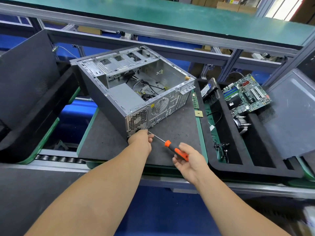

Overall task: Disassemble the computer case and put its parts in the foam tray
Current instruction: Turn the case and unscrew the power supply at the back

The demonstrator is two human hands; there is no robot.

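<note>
From the head camera, we've got the case (133,86) lying open side up on a grey mat (170,133), its rear panel facing us and its long axis running away up and to the left. The power supply (126,97) sits in the near corner, its fan grille at the rear panel.

Our left hand (141,142) is right up against that near bottom corner, knuckles touching the panel, fingers curled around the tip end of the screwdriver (170,147). Whether they pinch the shaft or a screw, we cannot tell. The tip itself is hidden behind that hand.

Our right hand (189,159) holds the orange handle loosely, fingers half spread, thumb and forefinger on the grip. The screwdriver's long axis runs from that hand up and to the left, pointing straight at the corner of the case. So the screw spot lies just beyond the left fingers, and the left hand is clearly the nearer one.

To the right, the tray (226,169) already carries the motherboard (245,94), well apart from the case. We judge the power supply's screws come next.
</note>
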